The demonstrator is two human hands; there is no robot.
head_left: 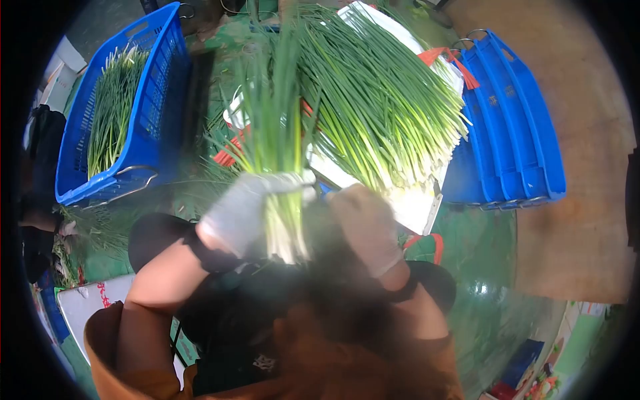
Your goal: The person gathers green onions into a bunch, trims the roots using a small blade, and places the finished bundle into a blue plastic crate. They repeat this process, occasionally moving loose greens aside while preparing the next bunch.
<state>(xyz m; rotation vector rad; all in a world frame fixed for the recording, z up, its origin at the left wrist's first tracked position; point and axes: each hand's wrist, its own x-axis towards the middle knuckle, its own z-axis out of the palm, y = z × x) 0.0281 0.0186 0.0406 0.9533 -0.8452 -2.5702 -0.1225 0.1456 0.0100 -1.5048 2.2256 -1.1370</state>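
Observation:
My left hand [235,212], in a white glove, is closed around a bunch of green onions [283,157] just above their white root ends. The bunch stands roughly upright, leaves pointing away from me. Beside it on the right, my right hand [365,223] is also gloved and somewhat blurred; its fingers look curled near the edge of a white board, their tips hidden. On that board [410,208] lies a large pile of green onions [380,100], with the white ends toward the lower right.
A blue crate [150,143] holding more green onions [117,113] stands at the left. Stacked blue crates [513,127] are at the right, beside a brown board [573,220]. Red straps [453,63] lie by the pile. A white box [93,310] sits at lower left on the green floor.

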